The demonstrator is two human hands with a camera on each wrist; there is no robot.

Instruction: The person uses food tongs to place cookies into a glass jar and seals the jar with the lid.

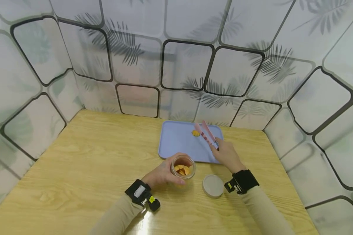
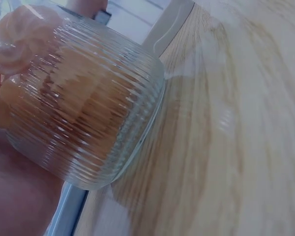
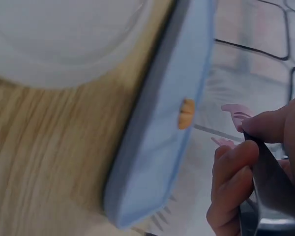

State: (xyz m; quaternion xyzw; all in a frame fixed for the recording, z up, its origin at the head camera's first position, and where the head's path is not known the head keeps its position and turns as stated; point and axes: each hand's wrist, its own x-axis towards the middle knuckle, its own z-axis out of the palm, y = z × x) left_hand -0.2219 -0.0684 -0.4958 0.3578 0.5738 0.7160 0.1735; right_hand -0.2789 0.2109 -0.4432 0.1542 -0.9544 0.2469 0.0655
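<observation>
My left hand (image 1: 162,173) grips a clear glass jar (image 1: 183,160) just in front of the tray, its open mouth facing up. Orange, ridged snack pieces (image 1: 182,170) lie inside; the left wrist view shows them through the jar's ribbed wall (image 2: 137,93). In my right hand (image 1: 227,155) is a pair of pink tongs (image 1: 209,131), whose tips stand apart over the blue tray with nothing between them. The right wrist view shows thumb and fingers around their dark metal handle (image 3: 273,189). One orange snack piece (image 1: 195,133) sits on the tray, close to the tong tips.
The light blue tray (image 1: 175,140) lies at the back of the wooden table (image 1: 106,147). A round whitish lid (image 1: 212,186) rests on the table between my forearms, right of the jar. Patterned curtain walls (image 1: 138,101) stand behind and on both sides.
</observation>
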